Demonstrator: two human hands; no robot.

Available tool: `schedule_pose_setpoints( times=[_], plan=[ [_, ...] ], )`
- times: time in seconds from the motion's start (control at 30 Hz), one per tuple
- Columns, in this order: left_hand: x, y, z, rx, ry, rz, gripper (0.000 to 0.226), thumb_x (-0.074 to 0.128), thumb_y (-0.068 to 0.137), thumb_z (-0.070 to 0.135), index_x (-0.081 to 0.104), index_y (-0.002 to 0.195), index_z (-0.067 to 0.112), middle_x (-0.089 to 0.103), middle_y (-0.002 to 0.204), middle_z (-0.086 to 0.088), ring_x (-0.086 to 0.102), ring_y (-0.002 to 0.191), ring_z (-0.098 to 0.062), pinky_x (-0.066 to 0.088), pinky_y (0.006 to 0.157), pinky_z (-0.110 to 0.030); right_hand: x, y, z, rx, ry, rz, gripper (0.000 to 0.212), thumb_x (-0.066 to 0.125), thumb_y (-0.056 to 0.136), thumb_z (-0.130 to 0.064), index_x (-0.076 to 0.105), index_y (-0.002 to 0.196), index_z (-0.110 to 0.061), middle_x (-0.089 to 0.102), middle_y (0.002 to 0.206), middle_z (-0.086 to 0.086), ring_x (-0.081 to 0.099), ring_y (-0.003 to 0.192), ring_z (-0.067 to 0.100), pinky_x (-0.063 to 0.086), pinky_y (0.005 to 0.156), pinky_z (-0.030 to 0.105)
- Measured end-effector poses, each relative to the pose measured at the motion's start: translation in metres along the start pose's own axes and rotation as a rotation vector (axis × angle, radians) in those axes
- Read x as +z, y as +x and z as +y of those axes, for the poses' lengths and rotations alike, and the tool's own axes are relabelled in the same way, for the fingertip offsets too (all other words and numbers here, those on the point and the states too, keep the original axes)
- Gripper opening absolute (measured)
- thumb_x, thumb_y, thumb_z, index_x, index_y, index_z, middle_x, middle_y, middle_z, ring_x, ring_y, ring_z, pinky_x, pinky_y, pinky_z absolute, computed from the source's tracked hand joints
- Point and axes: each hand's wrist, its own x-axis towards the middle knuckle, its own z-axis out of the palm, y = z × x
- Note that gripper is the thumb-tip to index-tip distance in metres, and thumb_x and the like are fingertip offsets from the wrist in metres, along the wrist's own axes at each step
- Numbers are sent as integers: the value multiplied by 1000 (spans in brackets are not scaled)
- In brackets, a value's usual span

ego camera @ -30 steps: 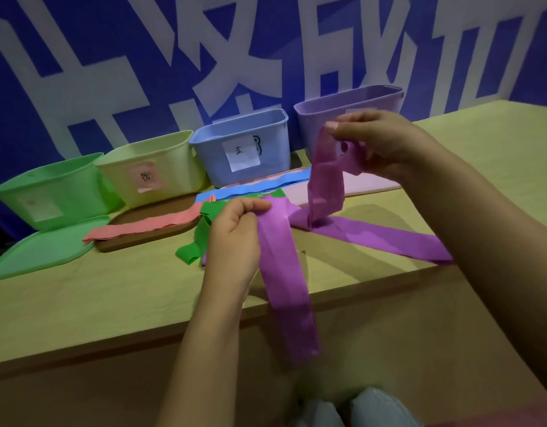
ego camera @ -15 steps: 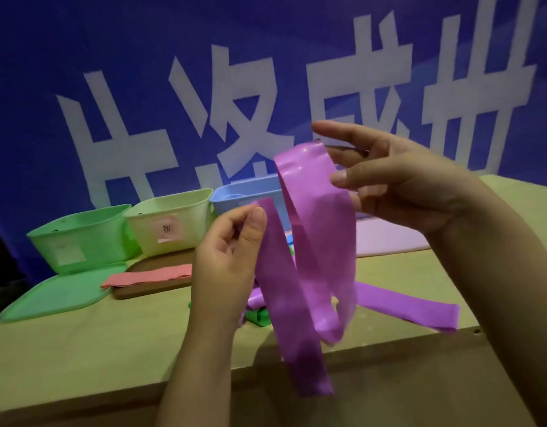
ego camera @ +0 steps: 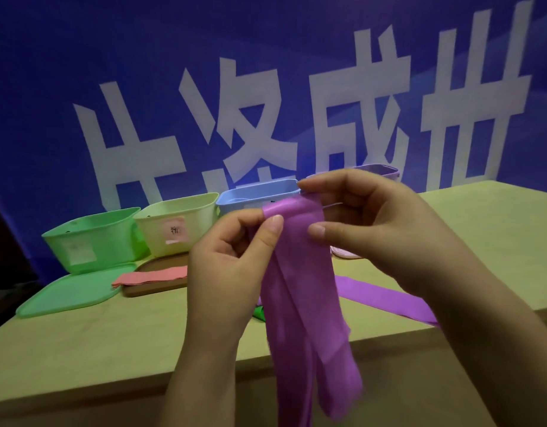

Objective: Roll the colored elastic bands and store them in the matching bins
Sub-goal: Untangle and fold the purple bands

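A purple elastic band (ego camera: 306, 291) hangs folded in front of me, its top edge held up between both hands. My left hand (ego camera: 232, 257) pinches the band's top left corner with thumb and forefinger. My right hand (ego camera: 367, 226) pinches the top right side. One tail of the band trails right across the table (ego camera: 386, 297). Four bins stand in a row at the back: green bin (ego camera: 90, 241), pale yellow bin (ego camera: 176, 226), blue bin (ego camera: 250, 198), and purple bin (ego camera: 380, 171), mostly hidden behind my right hand. A pink band (ego camera: 152, 277) lies on a brown lid.
A green lid (ego camera: 72, 294) lies flat in front of the green bin. A brown lid (ego camera: 155, 285) sits under the pink band. A scrap of green band (ego camera: 258, 312) shows behind my left wrist. A pinkish lid (ego camera: 346, 254) lies by the purple bin. A blue banner wall rises behind.
Both hands came together and lower; the band, earlier looped loosely over my right fingers, is now folded flat with its top edge pinched between both hands. The camera tilted slightly.
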Motion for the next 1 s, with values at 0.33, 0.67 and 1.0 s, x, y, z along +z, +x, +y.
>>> schedule_pose_setpoints(
  times=[0.33, 0.67, 1.0],
  plan=[
    [1, -1, 4, -63, 6, 28, 11, 65, 62, 45, 72, 70, 42, 69, 71, 15, 65, 71, -1, 53, 61, -18, 1, -2, 5, -98, -72, 115, 33, 69, 78, -3, 66, 100, -28, 69, 87, -7, 66, 83, 4, 54, 69, 15],
    [4, 7, 2, -71, 67, 35, 8, 64, 68, 38, 67, 72, 32, 68, 67, 17, 62, 67, 2, 53, 61, -18, 3, 10, 11, -156, -458, 174, 21, 70, 81, -18, 69, 102, -22, 64, 86, -17, 61, 86, 1, 48, 76, 9],
    [-16, 12, -7, -173, 90, 237, 23, 61, 76, 45, 71, 68, 26, 68, 66, 9, 63, 70, -6, 56, 79, -41, -5, 21, 12, -130, -310, 239, 6, 65, 85, -21, 64, 84, -26, 63, 86, -10, 61, 82, 1, 48, 74, 10]
  ],
)
